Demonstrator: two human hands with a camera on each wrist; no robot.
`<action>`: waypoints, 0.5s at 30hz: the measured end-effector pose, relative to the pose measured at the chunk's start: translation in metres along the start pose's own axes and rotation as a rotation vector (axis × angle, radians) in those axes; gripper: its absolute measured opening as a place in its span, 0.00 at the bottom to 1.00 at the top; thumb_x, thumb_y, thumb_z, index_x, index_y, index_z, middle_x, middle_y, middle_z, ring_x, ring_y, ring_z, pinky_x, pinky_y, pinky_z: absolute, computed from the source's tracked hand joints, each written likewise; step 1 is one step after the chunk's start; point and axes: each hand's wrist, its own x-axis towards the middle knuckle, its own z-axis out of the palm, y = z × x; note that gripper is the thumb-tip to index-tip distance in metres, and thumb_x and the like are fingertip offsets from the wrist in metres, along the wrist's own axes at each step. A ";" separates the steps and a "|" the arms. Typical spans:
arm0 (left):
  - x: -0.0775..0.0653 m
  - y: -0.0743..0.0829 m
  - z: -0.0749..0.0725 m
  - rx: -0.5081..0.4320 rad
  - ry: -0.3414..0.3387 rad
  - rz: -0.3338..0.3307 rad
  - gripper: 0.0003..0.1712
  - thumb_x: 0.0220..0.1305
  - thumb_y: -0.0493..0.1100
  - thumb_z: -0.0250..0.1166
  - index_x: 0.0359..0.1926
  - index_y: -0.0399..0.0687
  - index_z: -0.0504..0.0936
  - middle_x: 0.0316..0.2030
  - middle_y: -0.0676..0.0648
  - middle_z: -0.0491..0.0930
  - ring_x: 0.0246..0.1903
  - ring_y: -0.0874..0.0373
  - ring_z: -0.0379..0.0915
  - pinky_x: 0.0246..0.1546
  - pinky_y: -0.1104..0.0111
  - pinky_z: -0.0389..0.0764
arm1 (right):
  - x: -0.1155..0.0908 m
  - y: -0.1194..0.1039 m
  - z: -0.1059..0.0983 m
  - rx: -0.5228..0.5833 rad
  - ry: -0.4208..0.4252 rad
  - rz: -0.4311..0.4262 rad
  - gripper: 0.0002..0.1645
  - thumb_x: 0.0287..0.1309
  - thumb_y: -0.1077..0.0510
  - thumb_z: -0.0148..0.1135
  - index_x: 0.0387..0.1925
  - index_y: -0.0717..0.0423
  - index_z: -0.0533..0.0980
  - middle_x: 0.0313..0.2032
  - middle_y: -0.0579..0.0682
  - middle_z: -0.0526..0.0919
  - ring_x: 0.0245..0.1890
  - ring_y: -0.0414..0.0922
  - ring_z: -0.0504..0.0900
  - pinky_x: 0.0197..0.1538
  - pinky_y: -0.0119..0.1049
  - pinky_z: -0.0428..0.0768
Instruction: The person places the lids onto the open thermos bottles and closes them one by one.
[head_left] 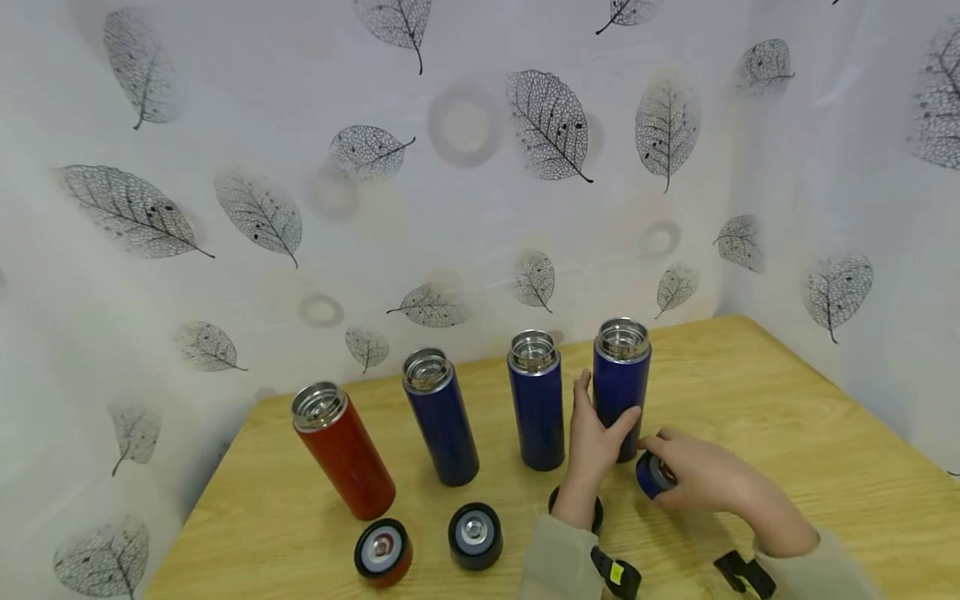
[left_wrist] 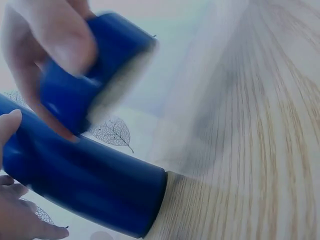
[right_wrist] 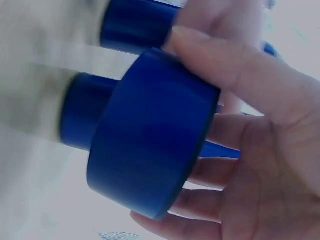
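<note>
My left hand grips an uncapped blue thermos bottle, the rightmost in the row, with its thumb and fingers on either side of the body. It stands upright with its steel mouth bare. Just right of its base, my right hand holds a blue screw lid between thumb and fingers. The head view shows the lid tipped, its grey inner side partly visible. Another lid lies on the table, mostly hidden behind my left wrist.
Left of the held bottle stand two more open blue bottles and an open red bottle. A dark lid and a red-sided lid lie in front, inner sides up. A leaf-print curtain hangs behind the wooden table.
</note>
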 end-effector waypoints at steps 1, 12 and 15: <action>0.001 0.000 0.001 -0.001 0.004 0.012 0.45 0.51 0.50 0.66 0.65 0.52 0.51 0.61 0.44 0.58 0.59 0.48 0.56 0.54 0.53 0.60 | -0.003 -0.001 -0.003 -0.011 0.018 -0.009 0.37 0.34 0.54 0.72 0.48 0.67 0.70 0.42 0.58 0.73 0.34 0.49 0.75 0.33 0.43 0.74; 0.002 -0.004 0.002 0.016 -0.006 0.072 0.37 0.57 0.45 0.61 0.63 0.48 0.54 0.59 0.46 0.62 0.56 0.52 0.60 0.53 0.56 0.62 | -0.022 -0.013 -0.026 -0.040 0.195 -0.003 0.42 0.37 0.40 0.68 0.51 0.62 0.69 0.40 0.51 0.71 0.28 0.37 0.70 0.26 0.32 0.71; 0.003 -0.002 0.001 0.038 -0.006 0.082 0.36 0.57 0.45 0.62 0.62 0.47 0.55 0.57 0.45 0.64 0.55 0.53 0.61 0.53 0.57 0.63 | -0.024 -0.016 -0.030 -0.055 0.276 -0.002 0.43 0.37 0.41 0.69 0.51 0.63 0.69 0.39 0.53 0.71 0.31 0.42 0.74 0.29 0.36 0.74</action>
